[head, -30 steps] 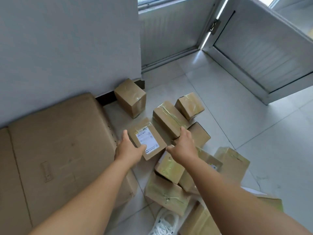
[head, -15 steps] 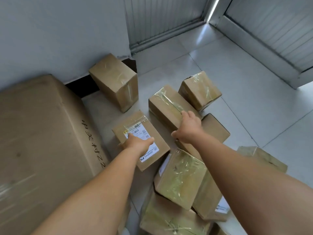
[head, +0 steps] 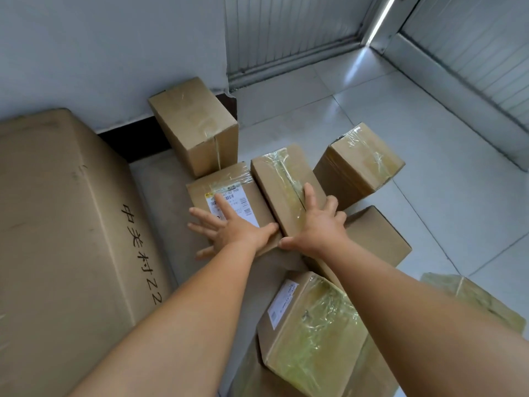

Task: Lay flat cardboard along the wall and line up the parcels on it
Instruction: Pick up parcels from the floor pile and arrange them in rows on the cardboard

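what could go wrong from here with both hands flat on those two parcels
1. Both hands lie open on top, the left hand on the labelled parcel and the right hand on the taped parcel. With no grip, a push could make them slip or twist out of line.
2. The upright box by the wall sits just ahead; shoving the labelled parcel may knock it askew.
3. The cube parcel is close on the right and could get bumped.

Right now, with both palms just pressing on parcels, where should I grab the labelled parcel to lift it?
Grip the labelled parcel across its two long sides, from above. It lies flat, label up. Its left side is open to the floor, but the taped parcel presses against its right edge, so slide it left first. The left hand already rests spread on it; the right hand rests on the taped one.
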